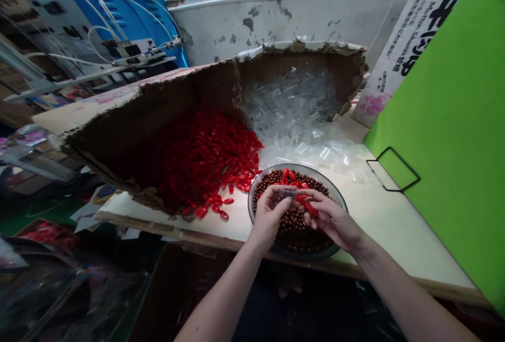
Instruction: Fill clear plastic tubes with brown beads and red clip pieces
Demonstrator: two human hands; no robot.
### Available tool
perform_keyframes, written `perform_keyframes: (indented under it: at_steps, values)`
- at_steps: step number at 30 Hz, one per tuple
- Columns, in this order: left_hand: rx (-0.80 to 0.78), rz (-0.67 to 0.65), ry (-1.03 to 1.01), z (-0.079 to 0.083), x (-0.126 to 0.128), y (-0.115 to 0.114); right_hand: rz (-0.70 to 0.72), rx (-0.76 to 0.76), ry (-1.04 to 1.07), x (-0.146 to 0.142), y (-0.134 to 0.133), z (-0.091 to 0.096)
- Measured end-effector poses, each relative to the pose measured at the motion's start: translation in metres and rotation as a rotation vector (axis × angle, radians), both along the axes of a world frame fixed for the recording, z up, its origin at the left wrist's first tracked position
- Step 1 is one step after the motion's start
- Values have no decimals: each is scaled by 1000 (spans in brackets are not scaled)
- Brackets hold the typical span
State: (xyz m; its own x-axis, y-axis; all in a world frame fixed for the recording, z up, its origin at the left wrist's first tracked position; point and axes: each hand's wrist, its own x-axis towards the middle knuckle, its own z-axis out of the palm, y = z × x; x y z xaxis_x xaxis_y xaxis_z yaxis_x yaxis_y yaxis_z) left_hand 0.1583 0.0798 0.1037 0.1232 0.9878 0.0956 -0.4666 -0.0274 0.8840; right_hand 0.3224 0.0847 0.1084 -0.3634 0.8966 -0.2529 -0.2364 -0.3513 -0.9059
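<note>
My left hand [271,211] and my right hand [327,215] meet over a metal bowl [258,189] full of small dark brown beads, with a few red oval pieces on top. The left hand's fingers pinch a small clear plastic piece [287,193]. In the curled fingers of the right hand are red oval pieces [310,206]. Behind the bowl, a torn cardboard box [134,116] lies open on the table, holding a heap of red oval pieces [201,155] on the left and a pile of clear plastic pieces [292,105] on the right.
The bowl stands near the front edge of a pale table [394,221]. A bright green panel [445,137] with a black wire handle rises at the right. A white printed carton [410,31] leans behind it. Machinery with white cables [118,47] stands at the back left.
</note>
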Motion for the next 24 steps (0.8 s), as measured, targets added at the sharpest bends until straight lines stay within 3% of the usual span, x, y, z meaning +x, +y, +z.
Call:
perform_keyframes:
  at_steps: [6,11,14,17,24]
  values:
    - [-49,-62,-11,-1,-1,-2,-26,161,-213,0,5,-5]
    - [-86,-103,86,0,-3,-4,-133,396,-293,12,6,17]
    - [-94,-135,109,0,-2,-4,-66,562,-463,14,5,31]
    - [-104,-154,136,0,-2,-4,-1,675,-624,14,5,34]
    - [-125,-186,176,6,0,-6,11,712,-646,17,6,23]
